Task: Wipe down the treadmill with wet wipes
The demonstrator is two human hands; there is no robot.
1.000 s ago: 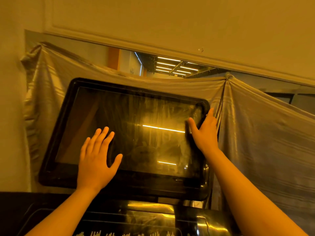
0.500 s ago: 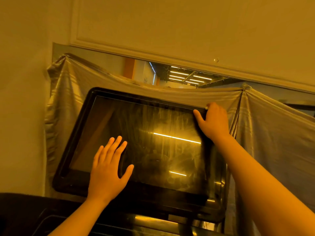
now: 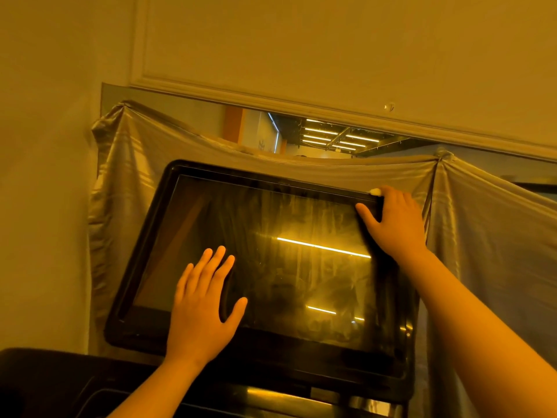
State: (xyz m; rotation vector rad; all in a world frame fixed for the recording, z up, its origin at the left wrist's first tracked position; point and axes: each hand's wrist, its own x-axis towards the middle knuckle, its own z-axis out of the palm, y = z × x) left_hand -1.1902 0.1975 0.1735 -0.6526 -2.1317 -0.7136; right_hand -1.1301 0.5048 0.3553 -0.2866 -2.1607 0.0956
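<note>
The treadmill's black touchscreen (image 3: 286, 236) tilts toward me, its glass streaked with wipe marks. My left hand (image 3: 205, 297) lies flat on the lower left part of the glass, fingers straight and spread. At the screen's upper right corner my right hand (image 3: 394, 224) curls over the black frame, thumb on the glass. A small white bit of wet wipe (image 3: 375, 192) sticks out from under its fingers; the rest of the wipe is hidden by the hand.
The dark treadmill console (image 3: 271, 399) runs along the bottom. A grey shiny cloth (image 3: 482, 251) hangs behind the screen over a mirror (image 3: 316, 137) showing ceiling lights. Plain wall with moulding (image 3: 271, 95) fills the top and left.
My right hand slid up the screen's right edge to its top right corner, and the wipe now shows. My left hand stayed flat on the glass.
</note>
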